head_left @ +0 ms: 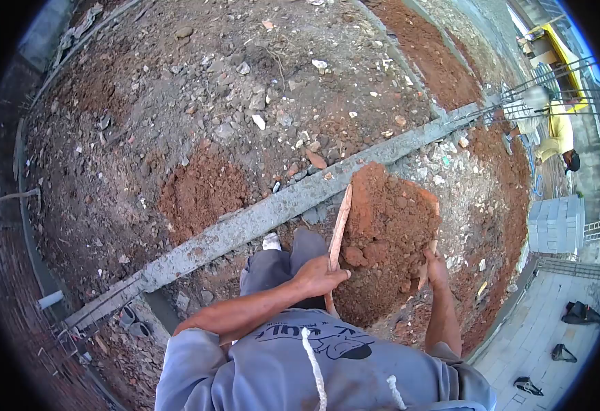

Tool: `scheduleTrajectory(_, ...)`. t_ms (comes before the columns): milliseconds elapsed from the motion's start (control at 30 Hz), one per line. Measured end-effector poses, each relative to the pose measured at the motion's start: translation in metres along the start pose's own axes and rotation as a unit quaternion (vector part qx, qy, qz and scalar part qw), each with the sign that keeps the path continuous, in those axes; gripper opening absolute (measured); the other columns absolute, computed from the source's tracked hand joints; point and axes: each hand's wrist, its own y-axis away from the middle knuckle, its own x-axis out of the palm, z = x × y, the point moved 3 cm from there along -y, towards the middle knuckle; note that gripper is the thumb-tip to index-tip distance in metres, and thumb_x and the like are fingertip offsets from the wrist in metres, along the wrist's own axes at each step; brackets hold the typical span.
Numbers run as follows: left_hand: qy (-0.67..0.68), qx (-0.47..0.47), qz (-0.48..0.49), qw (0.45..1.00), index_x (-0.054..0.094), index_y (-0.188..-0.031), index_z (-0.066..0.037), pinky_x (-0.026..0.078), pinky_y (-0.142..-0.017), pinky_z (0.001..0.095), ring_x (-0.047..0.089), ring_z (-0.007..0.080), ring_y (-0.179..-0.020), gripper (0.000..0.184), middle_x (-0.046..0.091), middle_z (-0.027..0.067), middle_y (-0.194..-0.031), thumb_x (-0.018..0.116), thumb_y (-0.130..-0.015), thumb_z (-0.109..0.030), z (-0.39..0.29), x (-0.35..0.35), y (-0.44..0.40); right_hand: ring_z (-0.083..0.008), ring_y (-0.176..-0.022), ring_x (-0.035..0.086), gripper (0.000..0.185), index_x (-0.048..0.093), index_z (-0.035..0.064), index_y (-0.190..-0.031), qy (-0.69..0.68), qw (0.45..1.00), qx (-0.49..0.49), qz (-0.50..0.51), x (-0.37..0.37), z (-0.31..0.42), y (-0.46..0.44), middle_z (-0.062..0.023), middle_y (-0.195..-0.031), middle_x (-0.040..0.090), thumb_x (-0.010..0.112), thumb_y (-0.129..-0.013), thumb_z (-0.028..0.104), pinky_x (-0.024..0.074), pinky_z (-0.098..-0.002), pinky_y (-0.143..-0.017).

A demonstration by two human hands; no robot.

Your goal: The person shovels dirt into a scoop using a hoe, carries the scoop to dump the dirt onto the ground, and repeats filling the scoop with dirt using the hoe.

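Note:
My left hand [319,275] is closed round a long, pale wooden pole [341,222] that slants along the left side of a heap of loose reddish-brown soil [385,253]. On the heap's other side, my right hand [437,269] grips a second wooden pole [433,245], of which only short parts show. The soil lies between the two poles, in front of my body. Whatever bears it underneath is covered, so I cannot tell its kind.
A grey concrete beam [265,214] crosses the ground diagonally beyond my feet. Rubble and stones cover the soil around another reddish mound [204,192]. Rebar [553,75] juts out at the upper right, near a person in yellow [559,130]. Grey blocks [555,225] are stacked at right.

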Motion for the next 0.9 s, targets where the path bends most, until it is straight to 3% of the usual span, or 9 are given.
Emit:
scheduleTrajectory(267, 0.016, 0.131, -0.007, 0.991, 0.057, -0.081, -0.005, 0.044, -0.056, 0.0313, 0.054, 0.0124, -0.063, 0.03, 0.057, 0.0023, -0.068, 0.069, -0.082, -0.032, -0.151, -0.05, -0.075, -0.0126, -0.064, 0.055, 0.042, 0.063, 0.0007, -0.11, 0.024, 0.99, 0.023, -0.14, -0.061, 0.153, 0.02, -0.0012, -0.08, 0.06, 0.062, -0.09, 0.038, 0.0462, -0.0278, -0.055)
scheduleTrajectory(367, -0.021, 0.077, 0.047, 0.996, 0.057, -0.081, -0.005, 0.044, -0.058, 0.0304, 0.055, 0.0125, -0.064, 0.031, 0.056, 0.0024, -0.068, 0.07, -0.081, -0.033, -0.192, -0.066, -0.095, -0.0121, -0.067, 0.055, 0.046, 0.063, -0.0006, -0.11, 0.018, 0.986, 0.028, -0.162, -0.07, 0.149, -0.018, -0.0017, -0.081, 0.06, 0.062, -0.089, 0.04, 0.0453, -0.0275, -0.056)
scheduleTrajectory(400, -0.026, 0.065, 0.059, 0.996, 0.056, -0.082, -0.005, 0.045, -0.059, 0.0303, 0.055, 0.0129, -0.065, 0.032, 0.057, 0.0027, -0.069, 0.07, -0.081, -0.034, -0.194, -0.066, -0.112, -0.0128, -0.073, 0.055, 0.05, 0.063, -0.0032, -0.11, -0.013, 0.987, 0.033, -0.154, -0.073, 0.142, -0.036, -0.0037, -0.085, 0.062, 0.063, -0.088, 0.041, 0.0451, -0.0277, -0.063)
scheduleTrajectory(500, -0.074, 0.096, 0.102, 0.987, 0.056, -0.083, -0.004, 0.046, -0.059, 0.0306, 0.056, 0.0134, -0.065, 0.033, 0.058, 0.0029, -0.07, 0.07, -0.081, -0.034, -0.24, -0.073, -0.166, -0.0085, -0.057, 0.05, 0.04, 0.068, 0.0016, -0.098, 0.045, 0.97, 0.002, -0.241, -0.077, 0.181, -0.079, 0.0, -0.068, 0.057, 0.063, -0.089, 0.041, 0.0418, -0.0261, -0.049)
scheduleTrajectory(567, -0.036, 0.023, 0.132, 0.99, 0.055, -0.091, -0.003, 0.048, -0.064, 0.0316, 0.059, 0.0149, -0.069, 0.035, 0.059, 0.0041, -0.073, 0.07, -0.081, -0.032, -0.271, -0.082, -0.191, -0.0099, -0.058, 0.051, 0.045, 0.068, 0.0006, -0.105, 0.069, 0.971, 0.041, -0.226, -0.094, 0.178, -0.101, -0.0002, -0.071, 0.058, 0.062, -0.089, 0.042, 0.0422, -0.0266, -0.052)
scheduleTrajectory(633, -0.066, 0.018, 0.113, 0.991, 0.053, -0.093, -0.003, 0.048, -0.065, 0.0317, 0.059, 0.0147, -0.071, 0.035, 0.06, 0.0047, -0.076, 0.071, -0.081, -0.031, -0.311, -0.09, -0.209, -0.0111, -0.059, 0.052, 0.048, 0.067, 0.0005, -0.11, 0.04, 0.972, 0.002, -0.233, -0.105, 0.195, -0.134, -0.0012, -0.073, 0.06, 0.062, -0.089, 0.043, 0.043, -0.0274, -0.055)
scheduleTrajectory(667, -0.065, 0.003, 0.11, 0.992, 0.051, -0.093, -0.003, 0.048, -0.064, 0.0316, 0.059, 0.0143, -0.072, 0.035, 0.06, 0.0053, -0.077, 0.071, -0.08, -0.029, -0.333, -0.092, -0.212, -0.0121, -0.065, 0.054, 0.049, 0.066, 0.0005, -0.113, 0.035, 0.973, 0.112, -0.199, -0.105, 0.239, -0.127, -0.0037, -0.077, 0.062, 0.062, -0.089, 0.042, 0.0449, -0.0282, -0.059)
scheduleTrajectory(767, -0.036, -0.015, 0.108, 0.993, 0.052, -0.096, -0.003, 0.048, -0.063, 0.0312, 0.059, 0.015, -0.072, 0.035, 0.06, 0.0057, -0.078, 0.072, -0.079, -0.027, -0.363, -0.1, -0.235, -0.0128, -0.065, 0.056, 0.047, 0.067, -0.0001, -0.11, -0.026, 0.979, 0.075, -0.188, -0.118, 0.246, -0.172, -0.005, -0.079, 0.063, 0.062, -0.088, 0.041, 0.046, -0.0303, -0.059)
scheduleTrajectory(900, -0.053, -0.03, 0.073, 0.996, 0.053, -0.095, -0.003, 0.047, -0.06, 0.0303, 0.058, 0.014, -0.069, 0.032, 0.06, 0.0056, -0.077, 0.072, -0.079, -0.024, -0.402, -0.121, -0.254, -0.0145, -0.065, 0.058, 0.052, 0.068, -0.0018, -0.105, 0.056, 0.981, 0.078, -0.17, -0.118, 0.32, -0.19, -0.0076, -0.076, 0.063, 0.061, -0.086, 0.045, 0.0467, -0.0309, -0.06)
